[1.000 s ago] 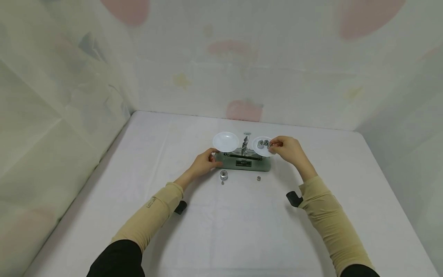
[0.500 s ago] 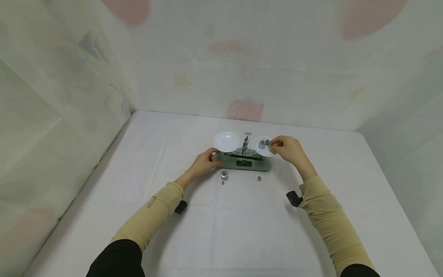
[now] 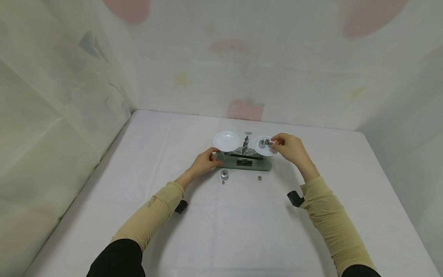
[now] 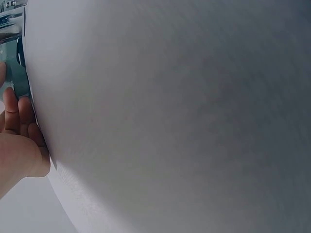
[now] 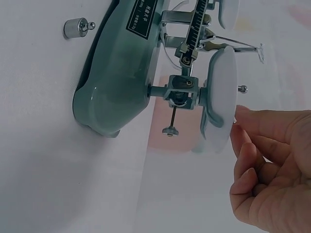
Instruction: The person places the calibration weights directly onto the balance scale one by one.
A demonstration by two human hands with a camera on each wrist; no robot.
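Barely anything shifts since a second ago: the right hand (image 3: 290,149) still pinches a small weight (image 3: 271,145) at the right pan's (image 3: 263,146) three-o'clock edge, while left hand (image 3: 204,163), fingers curled, steadies the balance base (image 3: 244,163).

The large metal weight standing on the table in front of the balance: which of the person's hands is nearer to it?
Left. The left hand rests at the balance base, just beside the large weight. The right hand is up at the right pan, farther away.
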